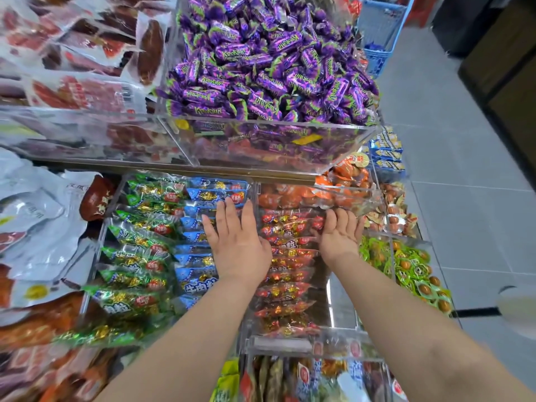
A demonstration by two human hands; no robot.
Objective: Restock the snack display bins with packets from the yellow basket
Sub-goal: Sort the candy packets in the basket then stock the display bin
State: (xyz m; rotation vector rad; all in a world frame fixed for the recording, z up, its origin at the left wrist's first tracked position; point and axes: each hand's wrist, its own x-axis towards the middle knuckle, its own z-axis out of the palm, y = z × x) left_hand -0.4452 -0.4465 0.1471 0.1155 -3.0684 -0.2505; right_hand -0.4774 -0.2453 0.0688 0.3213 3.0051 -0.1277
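View from above of a shop snack display. A row of red packets point(290, 268) lies stacked in a clear bin point(342, 306), and 2 bare hands frame it, apart from each other and holding nothing.

The left hand point(236, 245) lies flat, palm down, fingers straight, on the blue packets point(197, 256) just left of the red row, its thumb side against the red packets. The right hand point(340, 236) stands on edge at the right ends of the red packets, palm turned toward them, fingers loosely upright.

Green packets point(136, 256) lie left of the blue ones. Orange packets point(342, 181) sit beyond the red row. Above it, on a higher tier, is a heap of purple candies point(269, 59). Right of the red row are green egg packets point(406, 265).
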